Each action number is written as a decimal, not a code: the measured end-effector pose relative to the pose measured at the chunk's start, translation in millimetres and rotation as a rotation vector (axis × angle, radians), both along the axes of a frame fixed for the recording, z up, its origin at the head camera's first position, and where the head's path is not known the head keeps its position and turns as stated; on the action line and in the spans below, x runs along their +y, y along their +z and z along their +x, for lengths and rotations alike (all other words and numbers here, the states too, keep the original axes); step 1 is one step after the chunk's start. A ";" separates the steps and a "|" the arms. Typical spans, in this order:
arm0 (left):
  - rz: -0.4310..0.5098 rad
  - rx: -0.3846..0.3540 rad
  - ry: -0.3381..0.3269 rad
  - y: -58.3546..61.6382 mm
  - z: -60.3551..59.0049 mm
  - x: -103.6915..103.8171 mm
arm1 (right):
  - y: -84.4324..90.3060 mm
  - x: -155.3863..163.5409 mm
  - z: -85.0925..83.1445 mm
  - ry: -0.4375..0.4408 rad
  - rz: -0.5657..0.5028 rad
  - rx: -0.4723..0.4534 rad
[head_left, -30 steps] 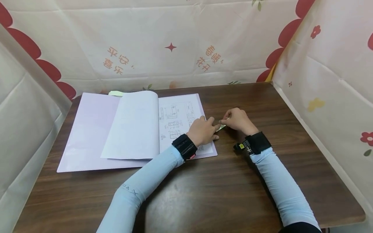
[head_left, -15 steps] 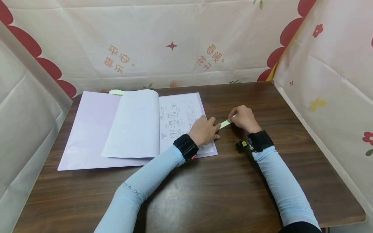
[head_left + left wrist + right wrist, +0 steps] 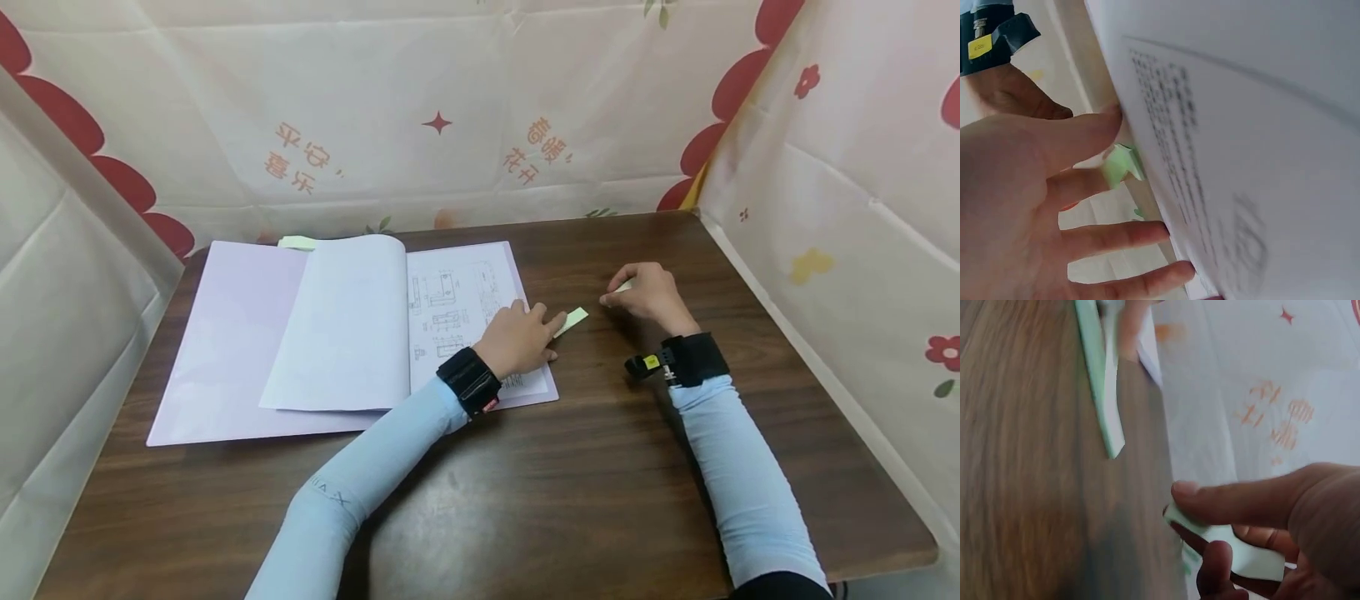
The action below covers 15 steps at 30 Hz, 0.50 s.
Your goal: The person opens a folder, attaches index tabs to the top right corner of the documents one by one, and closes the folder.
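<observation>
Dark wooden tabletop [image 3: 570, 467]: left hand [image 3: 517, 337] lies flat, fingers spread, pinning green strip [image 3: 572, 320] against open folder [image 3: 240, 333]; right hand [image 3: 648, 292], apart, pinches sticky-note pad [image 3: 1235, 550].

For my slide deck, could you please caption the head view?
Left hand presses a green sticky strip at the drawing page's edge; right hand pinches another strip.

Even, bright light; blurred wrist views
</observation>
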<state>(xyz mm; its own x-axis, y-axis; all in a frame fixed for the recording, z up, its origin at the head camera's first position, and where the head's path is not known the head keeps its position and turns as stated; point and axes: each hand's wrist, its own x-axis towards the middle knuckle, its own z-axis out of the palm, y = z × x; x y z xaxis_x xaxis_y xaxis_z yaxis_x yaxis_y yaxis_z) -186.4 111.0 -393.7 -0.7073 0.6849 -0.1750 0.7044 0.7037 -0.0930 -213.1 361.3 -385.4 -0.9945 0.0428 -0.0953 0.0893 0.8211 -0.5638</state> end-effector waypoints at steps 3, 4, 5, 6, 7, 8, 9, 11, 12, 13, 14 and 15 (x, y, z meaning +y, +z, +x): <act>0.094 -0.127 0.035 2.5 0.8 -13.5 | 3.5 -12.5 -0.6 0.064 -0.010 0.026; 0.124 -0.166 0.043 3.8 1.2 -18.5 | 4.5 -16.7 -1.2 0.083 -0.016 0.040; 0.149 -0.200 0.047 5.0 1.6 -23.7 | 5.4 -20.9 -2.0 0.099 -0.024 0.054; 0.167 -0.218 0.044 6.1 2.1 -29.0 | 6.1 -25.2 -3.6 0.117 -0.033 0.067; 0.181 -0.233 0.040 7.1 2.8 -34.4 | 6.3 -29.4 -6.1 0.134 -0.049 0.071; 0.189 -0.235 0.034 7.2 3.6 -39.9 | 6.0 -34.0 -9.6 0.150 -0.067 0.070; 0.193 -0.233 0.031 7.2 4.8 -45.4 | 5.3 -38.6 -14.2 0.164 -0.087 0.063; 0.190 -0.212 0.032 5.5 8.1 -56.1 | 3.3 -49.6 -26.3 0.174 -0.141 0.034; 0.188 -0.194 0.036 3.9 10.1 -61.0 | 2.1 -55.6 -33.8 0.177 -0.166 0.012; 0.186 -0.183 0.045 2.6 12.6 -65.9 | 0.7 -61.9 -42.0 0.172 -0.186 -0.011; 0.186 -0.174 0.058 1.1 15.2 -70.6 | -0.5 -68.4 -50.5 0.163 -0.198 -0.031; 0.186 -0.170 0.071 -0.4 17.8 -74.9 | -2.0 -74.9 -59.6 0.152 -0.209 -0.049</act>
<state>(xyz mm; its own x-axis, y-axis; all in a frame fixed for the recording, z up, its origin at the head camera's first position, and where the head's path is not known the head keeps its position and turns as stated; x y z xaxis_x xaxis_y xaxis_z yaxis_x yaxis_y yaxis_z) -168.6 36.1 -394.1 -0.7258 0.6663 -0.1709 0.6472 0.7457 0.1583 -272.7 286.4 -387.4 -0.9821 -0.1321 -0.1342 0.0052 0.6932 -0.7207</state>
